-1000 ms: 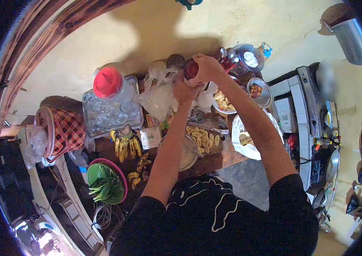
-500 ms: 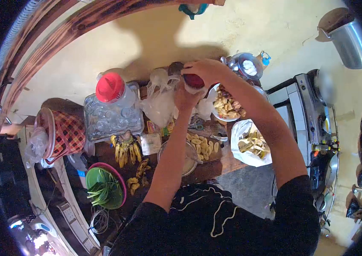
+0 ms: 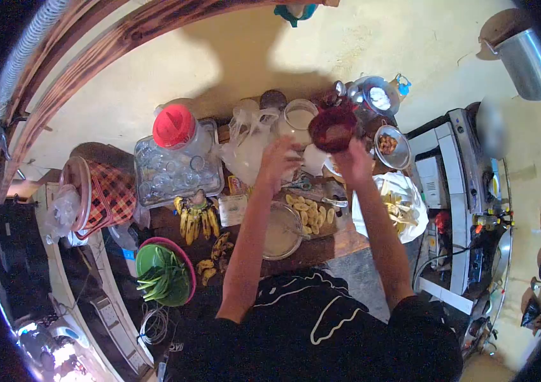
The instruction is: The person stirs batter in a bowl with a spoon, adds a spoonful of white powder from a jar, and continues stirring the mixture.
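Observation:
My right hand [image 3: 355, 163] grips a dark red round lid [image 3: 333, 130] by its near edge, tilted so that its inside faces me; motion blurs it slightly. An uncovered clear jar [image 3: 299, 117] with pale contents stands at the back of the table. Just in front of the jar is my left hand [image 3: 279, 160], its fingers apart and holding nothing. Beside that hand sits a white plastic bag [image 3: 248, 143]. Sliced bananas [image 3: 312, 215] lie nearer me, next to a bowl of pale batter [image 3: 281, 232].
A tray of glasses [image 3: 178, 165] and a red-lidded pitcher [image 3: 175, 127] stand left, above a bunch of bananas [image 3: 197, 219]. On the right are a white bag of peels [image 3: 404, 204], a strainer with brown pieces [image 3: 390, 146] and a stove [image 3: 464, 149].
The red lid has come off the jar and moved right in my right hand. My left hand has let go of the jar and drawn slightly towards me.

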Motion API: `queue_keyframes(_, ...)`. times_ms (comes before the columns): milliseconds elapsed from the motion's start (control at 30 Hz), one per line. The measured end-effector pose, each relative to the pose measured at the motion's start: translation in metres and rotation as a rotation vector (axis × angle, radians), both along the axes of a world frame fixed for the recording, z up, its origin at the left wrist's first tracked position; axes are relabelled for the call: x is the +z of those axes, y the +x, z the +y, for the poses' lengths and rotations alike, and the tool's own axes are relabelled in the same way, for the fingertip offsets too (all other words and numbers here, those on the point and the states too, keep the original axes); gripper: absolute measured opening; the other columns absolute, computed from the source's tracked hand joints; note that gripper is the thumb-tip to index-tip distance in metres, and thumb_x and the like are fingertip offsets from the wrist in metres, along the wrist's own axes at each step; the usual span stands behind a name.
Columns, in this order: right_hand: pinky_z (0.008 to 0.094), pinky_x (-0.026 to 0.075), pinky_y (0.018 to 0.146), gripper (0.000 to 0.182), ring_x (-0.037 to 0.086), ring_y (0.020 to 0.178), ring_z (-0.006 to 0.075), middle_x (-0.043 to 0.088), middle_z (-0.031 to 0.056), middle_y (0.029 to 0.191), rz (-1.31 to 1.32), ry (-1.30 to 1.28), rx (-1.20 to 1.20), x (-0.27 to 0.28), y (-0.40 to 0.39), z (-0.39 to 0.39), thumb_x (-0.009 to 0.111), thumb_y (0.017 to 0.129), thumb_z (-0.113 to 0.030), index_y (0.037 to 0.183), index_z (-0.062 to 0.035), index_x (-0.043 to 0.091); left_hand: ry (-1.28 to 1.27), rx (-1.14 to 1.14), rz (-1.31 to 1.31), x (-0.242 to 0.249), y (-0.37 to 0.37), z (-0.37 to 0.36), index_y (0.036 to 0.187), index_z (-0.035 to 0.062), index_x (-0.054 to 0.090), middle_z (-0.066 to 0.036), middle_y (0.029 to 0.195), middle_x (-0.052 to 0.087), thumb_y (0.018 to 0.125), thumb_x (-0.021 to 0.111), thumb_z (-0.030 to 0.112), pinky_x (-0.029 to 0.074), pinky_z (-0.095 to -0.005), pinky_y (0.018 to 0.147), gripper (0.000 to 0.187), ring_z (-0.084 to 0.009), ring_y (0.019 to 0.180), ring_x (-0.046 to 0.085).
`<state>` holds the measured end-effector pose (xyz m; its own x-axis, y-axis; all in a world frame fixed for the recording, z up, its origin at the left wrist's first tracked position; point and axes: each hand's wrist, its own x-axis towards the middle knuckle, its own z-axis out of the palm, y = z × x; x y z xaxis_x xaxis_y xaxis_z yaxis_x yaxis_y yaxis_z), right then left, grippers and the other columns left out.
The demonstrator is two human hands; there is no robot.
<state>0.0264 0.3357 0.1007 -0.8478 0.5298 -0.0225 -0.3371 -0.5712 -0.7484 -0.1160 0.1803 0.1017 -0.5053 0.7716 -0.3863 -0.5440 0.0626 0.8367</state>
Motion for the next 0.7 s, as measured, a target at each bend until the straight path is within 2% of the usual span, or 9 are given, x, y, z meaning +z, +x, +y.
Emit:
queue_keyframes(33,0.0391,0.035,0.105,0.061,0.048,0.121,0.0253,0.048,0.0131,0.131,0.016,0.071,0.000,0.001,0.004,-0.021,0.061,0.085,-0.022,0.136,0.0004,0.036,0.069,-0.005,-0.210,0.002,0.011,-0.008,0.133,0.0051,0.043,-0.015,0.127,0.053,0.092,0.044,0.051,0.044,-0.0462,0.095,0.062,-0.0289,0.113,0.055)
queue_keyframes(67,0.0395,0.031,0.107,0.080,0.043,0.126,0.0246,0.042,0.0132,0.137,-0.075,0.217,0.102,0.008,0.015,-0.036,0.073,0.075,-0.023,0.139,-0.0007,0.031,0.138,-0.007,-0.421,0.002,0.023,-0.017,0.133,0.0060,0.044,-0.014,0.129,0.052,0.095,0.036,0.055,0.042,-0.0481,0.098,0.063,-0.0289,0.113,0.055)
queue_keyframes(200,0.0374,0.035,0.103,0.097,0.039,0.129,0.0247,0.042,0.0117,0.137,-0.020,0.544,0.158,-0.012,0.013,-0.074,0.084,0.064,-0.030,0.139,-0.0020,0.029,0.383,0.086,-0.562,0.000,0.051,-0.044,0.131,0.0075,0.045,-0.011,0.131,0.051,0.093,0.026,0.062,0.044,-0.0451,0.099,0.069,-0.0254,0.118,0.052)
queue_keyframes(267,0.0365,0.035,0.103,0.100,0.035,0.132,0.0248,0.040,0.0122,0.139,-0.018,0.586,0.220,-0.011,0.014,-0.085,0.085,0.061,-0.033,0.140,-0.0047,0.031,0.272,0.112,-0.518,0.004,0.052,-0.063,0.131,0.0075,0.045,-0.012,0.128,0.053,0.092,0.025,0.063,0.043,-0.0457,0.100,0.071,-0.0254,0.117,0.052)
queue_keyframes(367,0.0352,0.034,0.103,0.097,0.041,0.126,0.0210,0.042,0.0089,0.138,-0.179,0.894,0.335,0.014,0.015,-0.078,0.086,0.059,-0.023,0.139,-0.0062,0.034,0.170,0.168,-0.458,0.017,0.049,-0.089,0.130,0.0073,0.046,-0.012,0.124,0.056,0.092,0.026,0.063,0.042,-0.0464,0.100,0.071,-0.0263,0.116,0.053)
queue_keyframes(467,0.0334,0.043,0.092,0.077,0.054,0.111,0.0205,0.053,0.0089,0.126,-0.253,0.684,0.063,-0.016,0.007,-0.076,0.083,0.063,-0.020,0.130,-0.0061,0.046,0.311,0.248,-0.499,0.014,0.046,-0.113,0.129,0.0071,0.048,-0.013,0.122,0.057,0.093,0.028,0.061,0.042,-0.0474,0.099,0.068,-0.0274,0.114,0.055)
queue_keyframes(567,0.0320,0.048,0.079,0.059,0.061,0.093,0.0203,0.061,0.0094,0.110,-0.739,1.124,-0.228,-0.026,-0.002,-0.070,0.079,0.067,-0.017,0.120,-0.0056,0.054,0.335,0.333,-0.475,0.000,0.041,-0.132,0.128,0.0069,0.048,-0.013,0.122,0.057,0.093,0.030,0.060,0.043,-0.0481,0.099,0.066,-0.0280,0.114,0.055)
queue_keyframes(600,0.0332,0.049,0.070,0.043,0.063,0.079,0.0210,0.065,0.0120,0.093,-0.655,1.220,-0.327,-0.033,-0.006,-0.068,0.077,0.068,-0.016,0.106,-0.0034,0.061,0.306,0.363,-0.446,-0.005,0.040,-0.137,0.128,0.0069,0.048,-0.013,0.123,0.057,0.093,0.030,0.059,0.043,-0.0483,0.098,0.066,-0.0282,0.114,0.055)
queue_keyframes(700,0.0364,0.049,0.068,0.032,0.063,0.076,0.0255,0.064,0.0160,0.081,-0.712,1.202,-0.138,-0.066,-0.010,-0.055,0.076,0.068,-0.018,0.093,0.0000,0.065,0.268,0.477,-0.445,-0.010,0.042,-0.151,0.129,0.0069,0.048,-0.013,0.122,0.057,0.094,0.031,0.058,0.042,-0.0475,0.099,0.064,-0.0286,0.114,0.054)
